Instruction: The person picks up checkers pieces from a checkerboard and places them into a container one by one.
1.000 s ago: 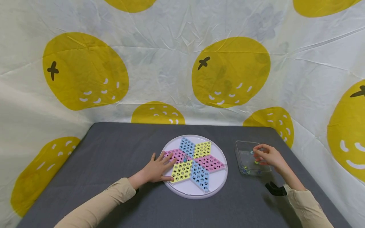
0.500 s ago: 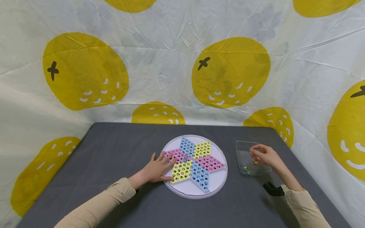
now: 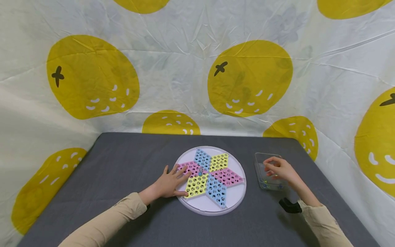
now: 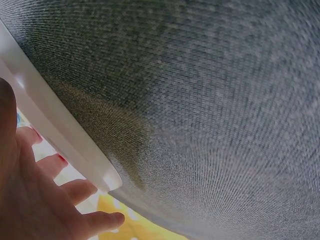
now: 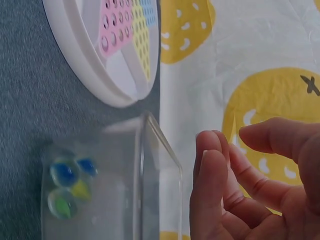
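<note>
My left hand point(image 3: 172, 183) lies with spread fingers on the left rim of a round white Chinese checkers board point(image 3: 197, 206). In the left wrist view its fingers reach over the pale rim. The board bears a pink, yellow and blue star full of holes, with small marbles point(image 3: 201, 171) near its middle. My right hand point(image 3: 280, 168) hangs over a clear plastic box point(image 3: 258, 171), fingers bent and tips close together. In the right wrist view no marble shows at the fingertips; anything behind them is hidden. Several glass marbles point(image 5: 65, 187) lie low in the box.
Dark grey cloth point(image 3: 139, 151) covers the table, with board and box standing apart on it. A pale curtain point(image 3: 172, 82) printed with yellow fruit hangs behind and at the sides. A black strap piece point(image 3: 290, 206) juts from the right wrist.
My right hand has moved left over the box, its fingers still bent. A small blue spot at its fingertips one second ago no longer shows. The left hand and the board have stayed put.
</note>
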Tool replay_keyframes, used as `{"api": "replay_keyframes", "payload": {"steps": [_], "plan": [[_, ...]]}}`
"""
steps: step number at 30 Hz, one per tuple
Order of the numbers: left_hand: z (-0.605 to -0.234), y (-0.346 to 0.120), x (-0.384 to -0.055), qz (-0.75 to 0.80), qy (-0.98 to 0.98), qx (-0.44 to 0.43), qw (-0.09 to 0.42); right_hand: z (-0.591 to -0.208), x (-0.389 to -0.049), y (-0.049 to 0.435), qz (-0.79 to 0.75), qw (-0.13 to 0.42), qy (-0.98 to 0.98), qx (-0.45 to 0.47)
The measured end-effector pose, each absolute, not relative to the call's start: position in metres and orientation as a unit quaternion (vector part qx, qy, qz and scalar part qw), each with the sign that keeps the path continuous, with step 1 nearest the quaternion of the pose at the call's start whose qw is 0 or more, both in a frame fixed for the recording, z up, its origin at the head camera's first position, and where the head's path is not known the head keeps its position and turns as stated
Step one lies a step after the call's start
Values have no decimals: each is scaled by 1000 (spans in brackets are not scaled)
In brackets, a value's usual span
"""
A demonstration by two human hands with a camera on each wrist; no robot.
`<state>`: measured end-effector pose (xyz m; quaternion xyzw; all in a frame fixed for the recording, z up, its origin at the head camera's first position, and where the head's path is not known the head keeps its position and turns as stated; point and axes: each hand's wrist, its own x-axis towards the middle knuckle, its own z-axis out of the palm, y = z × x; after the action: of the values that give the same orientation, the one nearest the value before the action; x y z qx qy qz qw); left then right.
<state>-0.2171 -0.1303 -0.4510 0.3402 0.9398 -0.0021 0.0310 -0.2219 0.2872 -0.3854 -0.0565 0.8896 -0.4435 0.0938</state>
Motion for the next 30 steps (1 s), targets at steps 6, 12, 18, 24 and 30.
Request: {"api": "replay_keyframes", "payload": {"steps": [6, 12, 18, 24, 30], "plan": [[-453, -130, -218, 0, 940, 340, 31, -393, -224, 273, -453, 103, 883, -62], [-454, -130, -218, -2, 941, 337, 36, -399, -227, 259, -453, 113, 882, -67], [-453, -130, -217, -5, 941, 337, 31, -404, -231, 244, -453, 117, 880, -79], [-451, -130, -217, -3, 940, 339, 31, -407, -234, 228, -444, 122, 884, -80], [-451, -129, -217, -6, 941, 337, 32, -408, -238, 214, -443, 130, 883, -87]]}}
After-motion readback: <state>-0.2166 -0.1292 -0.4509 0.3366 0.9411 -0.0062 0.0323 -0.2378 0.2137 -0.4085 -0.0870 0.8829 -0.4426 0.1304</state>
